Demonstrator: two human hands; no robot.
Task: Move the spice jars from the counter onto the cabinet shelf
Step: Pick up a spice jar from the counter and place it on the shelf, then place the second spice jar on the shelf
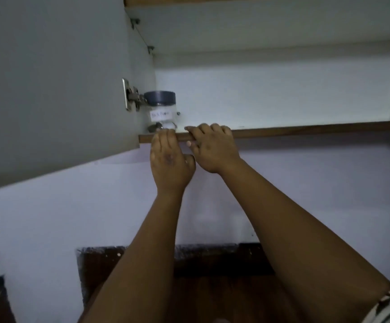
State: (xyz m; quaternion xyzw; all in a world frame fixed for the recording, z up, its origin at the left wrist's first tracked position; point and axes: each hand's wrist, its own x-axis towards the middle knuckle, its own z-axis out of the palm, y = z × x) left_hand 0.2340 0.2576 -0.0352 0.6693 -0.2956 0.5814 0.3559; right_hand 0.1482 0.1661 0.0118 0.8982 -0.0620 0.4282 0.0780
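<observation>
One clear spice jar (160,108) with a dark blue lid and a white label stands upright at the far left of the cabinet shelf (306,130), close to its front edge. My left hand (169,159) is raised just below it, its fingertips lying on the shelf's front edge right under the jar's base, not wrapped around the jar. My right hand (213,148) is beside it to the right, with its fingers hooked over the same edge and nothing in it. No other jars are visible.
The grey cabinet door (49,89) hangs open on the left, and its metal hinge (132,96) sits right beside the jar. To the right of the jar the shelf is bare white. A dark brown counter (212,287) lies below, against a pale wall.
</observation>
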